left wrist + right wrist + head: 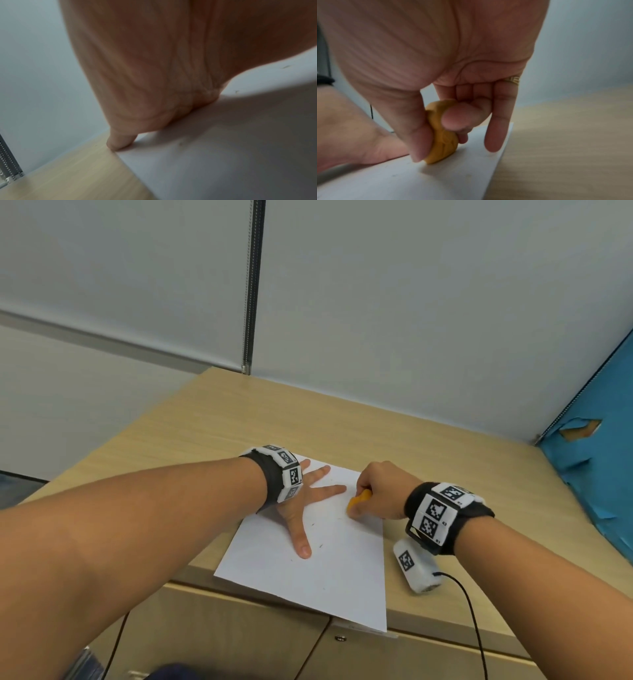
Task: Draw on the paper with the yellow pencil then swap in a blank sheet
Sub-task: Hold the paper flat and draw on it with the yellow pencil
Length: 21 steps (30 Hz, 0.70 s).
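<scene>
A white sheet of paper [308,577] lies on the wooden table, its near end hanging over the front edge, with a few small dark marks on it. My left hand [301,508] rests flat on the sheet's far left part with fingers spread. In the left wrist view the palm [154,67] presses the paper [223,162]. My right hand [376,494] pinches a short, thick yellow-orange pencil piece [358,499] between thumb and curled fingers. Its lower end [441,142] touches the paper [436,180] near the right edge.
A white cylindrical device [416,570] with a black cable lies on the table [445,457] just right of the paper. Grey walls stand behind, and a torn blue panel [603,457] at the right. Cabinet doors [239,628] sit below the front edge.
</scene>
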Tool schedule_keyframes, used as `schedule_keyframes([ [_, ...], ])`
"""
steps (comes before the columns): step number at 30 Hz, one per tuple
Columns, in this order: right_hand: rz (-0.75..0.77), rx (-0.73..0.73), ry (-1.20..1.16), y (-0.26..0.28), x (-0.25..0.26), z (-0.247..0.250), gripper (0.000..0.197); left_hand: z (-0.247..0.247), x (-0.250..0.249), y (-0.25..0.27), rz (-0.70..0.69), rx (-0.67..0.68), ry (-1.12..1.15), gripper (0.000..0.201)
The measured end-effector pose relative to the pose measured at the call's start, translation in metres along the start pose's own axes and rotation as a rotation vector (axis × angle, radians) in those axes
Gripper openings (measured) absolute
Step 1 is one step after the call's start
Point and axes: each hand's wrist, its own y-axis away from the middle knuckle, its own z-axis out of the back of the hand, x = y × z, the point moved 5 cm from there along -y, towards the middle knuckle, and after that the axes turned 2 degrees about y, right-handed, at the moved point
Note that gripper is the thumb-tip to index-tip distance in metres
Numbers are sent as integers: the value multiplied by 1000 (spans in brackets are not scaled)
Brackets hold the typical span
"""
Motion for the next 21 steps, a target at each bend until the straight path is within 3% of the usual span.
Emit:
schedule_keyframes([
  [6, -76, -36, -103, 13, -22, -6, 27, 1, 2, -2, -10, 11, -3, 144],
  [13, -39, -18, -105, 17, -24, -9, 24, 12, -3, -3, 4, 62, -48, 143],
  [18, -9, -40, -87, 19, -23, -10, 20, 13, -32, -13, -144, -8, -62, 134],
  [21, 3, -50, -82, 22, -21, -8, 19, 14, -40, -13, -158, -10, -92, 135],
])
